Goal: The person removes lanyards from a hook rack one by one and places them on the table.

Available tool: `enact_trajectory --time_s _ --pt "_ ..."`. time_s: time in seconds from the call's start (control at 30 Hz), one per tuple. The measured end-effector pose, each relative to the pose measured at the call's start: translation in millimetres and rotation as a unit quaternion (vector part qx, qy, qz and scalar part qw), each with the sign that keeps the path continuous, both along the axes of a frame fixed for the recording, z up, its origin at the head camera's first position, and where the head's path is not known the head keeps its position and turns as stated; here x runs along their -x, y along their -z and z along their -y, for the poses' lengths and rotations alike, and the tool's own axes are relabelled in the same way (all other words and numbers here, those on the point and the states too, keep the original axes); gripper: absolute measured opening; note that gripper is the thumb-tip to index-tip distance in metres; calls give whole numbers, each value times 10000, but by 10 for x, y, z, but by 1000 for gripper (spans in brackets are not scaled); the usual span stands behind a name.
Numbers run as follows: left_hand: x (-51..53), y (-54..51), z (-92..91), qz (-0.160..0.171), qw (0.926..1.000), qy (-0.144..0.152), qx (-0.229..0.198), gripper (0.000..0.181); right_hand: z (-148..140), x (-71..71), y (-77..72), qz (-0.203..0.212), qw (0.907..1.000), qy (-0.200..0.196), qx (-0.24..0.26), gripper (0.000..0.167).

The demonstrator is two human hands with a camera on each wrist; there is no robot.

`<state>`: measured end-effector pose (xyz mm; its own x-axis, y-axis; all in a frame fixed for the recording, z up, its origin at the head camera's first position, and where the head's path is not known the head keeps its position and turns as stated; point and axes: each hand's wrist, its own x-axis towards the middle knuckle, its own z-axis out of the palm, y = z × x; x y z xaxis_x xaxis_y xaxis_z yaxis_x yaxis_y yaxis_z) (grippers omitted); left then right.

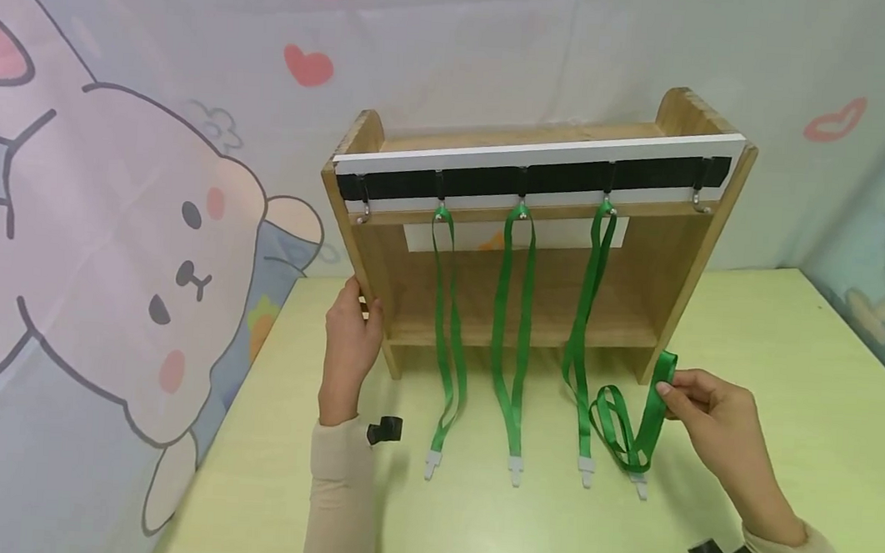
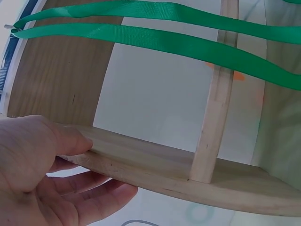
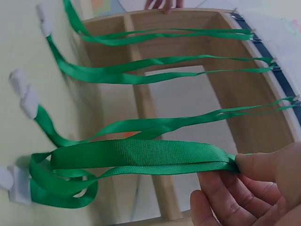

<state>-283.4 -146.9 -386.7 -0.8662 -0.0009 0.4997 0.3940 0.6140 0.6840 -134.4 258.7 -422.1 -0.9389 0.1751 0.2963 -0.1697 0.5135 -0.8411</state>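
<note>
A wooden rack (image 1: 524, 293) carries a row of hooks on a black strip (image 1: 568, 177). Three green lanyards hang from its middle hooks, one of them at the centre (image 1: 501, 296); the two outermost hooks hold nothing. My left hand (image 1: 352, 339) grips the rack's left side panel, thumb on one face and fingers on the other in the left wrist view. Near the rack's lower right corner, my right hand (image 1: 720, 425) pinches the loop end of a fourth green lanyard (image 3: 136, 155) between thumb and fingers. That lanyard's lower part is coiled beside its pale clip (image 3: 19, 184).
The rack stands on a pale green-yellow table (image 1: 252, 467), against a printed cloth backdrop (image 1: 499, 54) with a cartoon animal at the left. The clips of the hanging lanyards, such as the leftmost clip (image 1: 433, 462), reach down in front of the rack. A dark cable shows at the far right edge.
</note>
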Motion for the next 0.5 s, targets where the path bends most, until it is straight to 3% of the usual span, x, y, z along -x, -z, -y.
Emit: enact_trajectory --time_s 0.2,0.5 --pt "16 -13 -5 -26 10000 29 -7 34 11 133 109 -7 9985 -196 -507 11" --pt "-15 -8 7 65 10000 -16 -38 34 6 330 348 355 9929 -510 -1019 12"
